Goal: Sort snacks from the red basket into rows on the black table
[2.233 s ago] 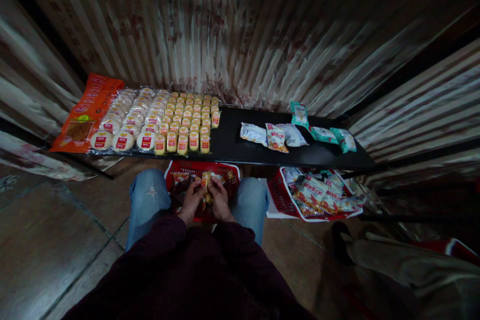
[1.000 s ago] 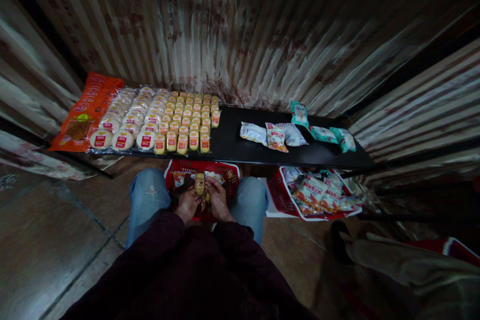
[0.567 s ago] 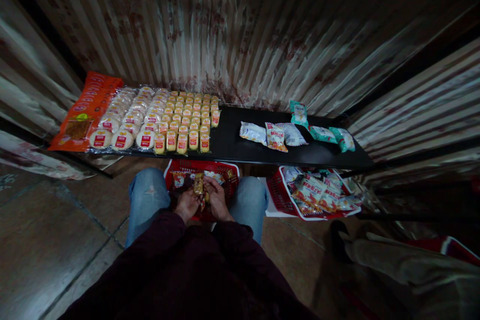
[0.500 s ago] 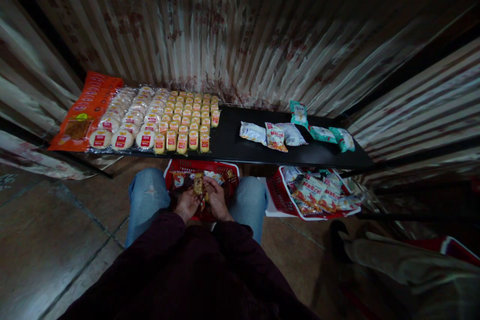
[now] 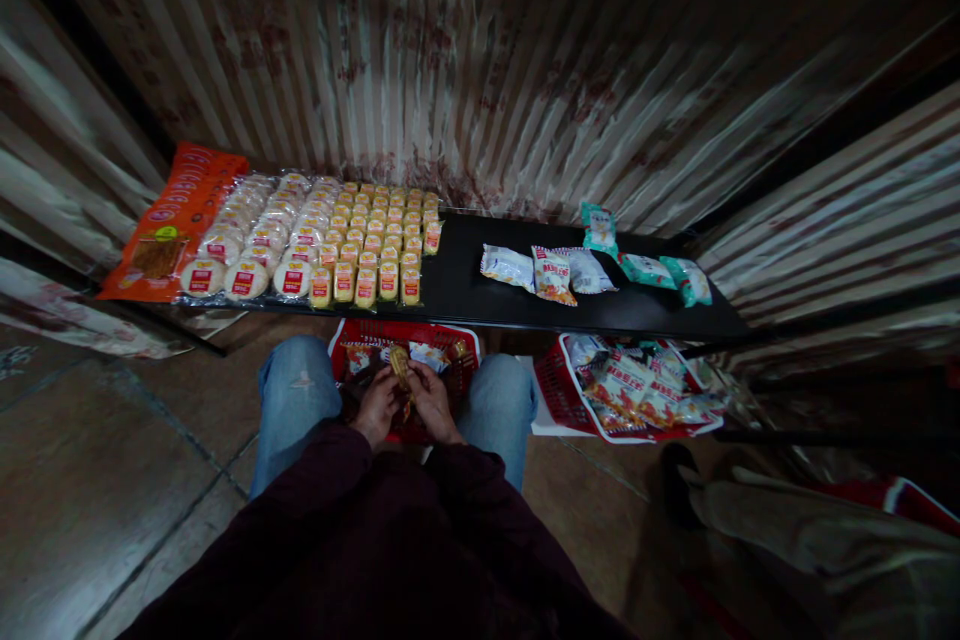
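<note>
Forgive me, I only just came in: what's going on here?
A person's left hand and right hand together hold a small yellowish wrapped snack at a red basket between the knees. On the black shelf ahead, rows of round pale packs and small yellow packs lie beside an orange bag at the left, with white packets and green packets toward the right. A second basket, holding more packets, stands to the right of the first.

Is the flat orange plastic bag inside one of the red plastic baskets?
No, the flat orange plastic bag lies on the long black shelf.
</note>
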The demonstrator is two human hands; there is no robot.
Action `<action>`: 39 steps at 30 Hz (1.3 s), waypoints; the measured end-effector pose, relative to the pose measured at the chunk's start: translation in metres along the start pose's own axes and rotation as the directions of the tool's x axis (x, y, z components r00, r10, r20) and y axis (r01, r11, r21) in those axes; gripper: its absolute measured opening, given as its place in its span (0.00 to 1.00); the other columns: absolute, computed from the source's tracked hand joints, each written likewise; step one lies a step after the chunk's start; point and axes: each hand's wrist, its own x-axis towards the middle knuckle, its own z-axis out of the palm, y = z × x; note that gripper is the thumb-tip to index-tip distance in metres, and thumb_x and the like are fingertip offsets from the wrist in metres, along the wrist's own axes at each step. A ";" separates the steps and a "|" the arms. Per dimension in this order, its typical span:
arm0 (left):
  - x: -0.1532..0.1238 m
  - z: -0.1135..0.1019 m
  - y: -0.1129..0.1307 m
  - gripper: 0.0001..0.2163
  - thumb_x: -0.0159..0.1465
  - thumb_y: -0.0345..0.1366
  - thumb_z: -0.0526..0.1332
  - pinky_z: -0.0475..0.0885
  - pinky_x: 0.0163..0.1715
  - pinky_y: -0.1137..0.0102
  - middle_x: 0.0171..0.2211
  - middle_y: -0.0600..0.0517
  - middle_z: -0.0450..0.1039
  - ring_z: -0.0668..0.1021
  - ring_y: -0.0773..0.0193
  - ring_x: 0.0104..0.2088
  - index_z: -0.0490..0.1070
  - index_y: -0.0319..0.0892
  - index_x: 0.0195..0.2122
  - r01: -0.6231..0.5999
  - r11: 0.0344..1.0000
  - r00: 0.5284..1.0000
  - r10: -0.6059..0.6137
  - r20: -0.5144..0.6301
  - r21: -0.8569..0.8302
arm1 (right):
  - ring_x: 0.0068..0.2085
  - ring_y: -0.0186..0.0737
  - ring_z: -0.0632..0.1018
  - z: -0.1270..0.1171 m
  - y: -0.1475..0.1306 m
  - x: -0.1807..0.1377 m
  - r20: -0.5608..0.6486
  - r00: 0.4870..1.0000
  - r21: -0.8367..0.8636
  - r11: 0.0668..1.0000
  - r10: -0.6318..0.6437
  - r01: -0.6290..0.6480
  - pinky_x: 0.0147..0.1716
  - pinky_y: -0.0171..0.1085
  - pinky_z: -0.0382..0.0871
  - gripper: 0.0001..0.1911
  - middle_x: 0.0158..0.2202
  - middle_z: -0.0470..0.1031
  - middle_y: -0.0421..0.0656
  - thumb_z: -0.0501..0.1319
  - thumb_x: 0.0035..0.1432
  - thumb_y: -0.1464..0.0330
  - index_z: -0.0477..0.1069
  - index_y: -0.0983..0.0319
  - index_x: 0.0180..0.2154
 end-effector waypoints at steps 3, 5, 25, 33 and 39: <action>-0.001 0.000 0.000 0.20 0.54 0.31 0.62 0.68 0.33 0.76 0.37 0.52 0.75 0.77 0.70 0.35 0.67 0.45 0.49 -0.011 0.999 1.000 0.012 -0.010 0.041 | 0.47 0.42 0.77 0.000 0.004 0.001 0.008 1.000 0.021 1.000 0.001 -0.001 0.51 0.42 0.68 0.19 0.46 0.77 0.44 0.60 0.54 0.56 0.73 0.59 0.44; -0.003 0.000 0.001 0.21 0.53 0.31 0.62 0.68 0.34 0.76 0.38 0.51 0.75 0.77 0.70 0.35 0.67 0.45 0.50 -0.023 0.998 1.000 0.024 -0.009 0.056 | 0.47 0.42 0.77 0.000 0.005 0.001 0.003 1.000 0.031 1.000 -0.003 0.003 0.51 0.42 0.68 0.19 0.46 0.77 0.45 0.60 0.54 0.56 0.73 0.60 0.44; -0.005 0.004 -0.005 0.18 0.48 0.30 0.62 0.68 0.31 0.74 0.39 0.49 0.72 0.74 0.67 0.35 0.73 0.43 0.42 -0.267 0.925 0.962 0.271 0.024 0.270 | 0.46 0.44 0.77 -0.007 0.020 0.003 -0.115 0.993 -0.180 0.984 -0.024 0.003 0.51 0.43 0.69 0.22 0.46 0.78 0.44 0.57 0.56 0.57 0.73 0.59 0.49; -0.005 0.008 -0.007 0.13 0.49 0.29 0.62 0.70 0.37 0.70 0.40 0.47 0.76 0.76 0.62 0.40 0.74 0.42 0.37 -0.343 0.890 0.938 0.341 0.062 0.300 | 0.52 0.43 0.75 -0.010 0.012 -0.001 -0.168 0.984 -0.173 0.985 -0.053 0.023 0.56 0.43 0.65 0.22 0.51 0.75 0.45 0.55 0.57 0.59 0.70 0.59 0.51; -0.004 0.012 -0.005 0.13 0.49 0.24 0.60 0.68 0.46 0.67 0.41 0.49 0.76 0.75 0.62 0.42 0.75 0.44 0.35 -0.441 0.811 0.896 0.425 0.131 0.384 | 0.51 0.45 0.75 -0.012 0.008 -0.001 -0.212 0.975 -0.212 0.977 -0.071 0.025 0.56 0.47 0.64 0.21 0.50 0.75 0.46 0.55 0.56 0.61 0.70 0.59 0.51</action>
